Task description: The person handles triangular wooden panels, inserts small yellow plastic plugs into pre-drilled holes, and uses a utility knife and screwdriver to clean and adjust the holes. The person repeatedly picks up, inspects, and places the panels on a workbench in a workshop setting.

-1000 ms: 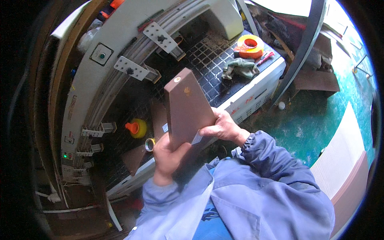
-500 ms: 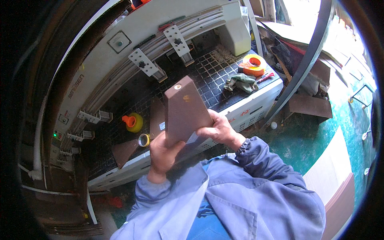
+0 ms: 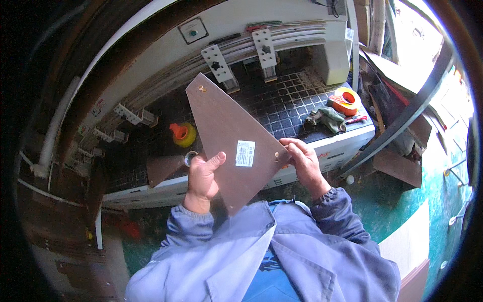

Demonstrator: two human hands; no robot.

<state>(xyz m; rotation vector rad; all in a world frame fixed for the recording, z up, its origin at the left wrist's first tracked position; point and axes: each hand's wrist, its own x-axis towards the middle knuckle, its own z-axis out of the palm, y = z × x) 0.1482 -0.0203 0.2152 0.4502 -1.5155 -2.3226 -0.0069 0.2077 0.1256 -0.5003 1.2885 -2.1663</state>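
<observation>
- A brown triangular panel (image 3: pixel 229 138) is held up between both hands, in front of the person's chest and above the near edge of a machine table (image 3: pixel 282 103) with a dark grid top.
- The left hand (image 3: pixel 202 178) clamps the panel's left edge low down: the thumb lies across the face, pointing toward a small white label (image 3: pixel 245 153), while the fingers go behind the board (hidden from view).
- The right hand (image 3: pixel 302 160) grips the panel's right corner, fingers curled over the edge beside a small brass-coloured fitting (image 3: pixel 276 156).
- The panel's narrow tip points up and away from the person, carrying another brass-coloured fitting (image 3: pixel 202 89) near its apex; the lower point reaches down toward the blue jacket (image 3: pixel 261 251).
- So the board spans the gap between the two grips, with most of its length rising above them.
- On the table behind: an orange-and-yellow cone-shaped piece (image 3: pixel 182 134) left of the panel, a roll of orange tape (image 3: pixel 345 99) and a crumpled greenish glove (image 3: pixel 326 117) to the right.
- A second brown piece (image 3: pixel 163 168) lies flat just left of the left hand.
</observation>
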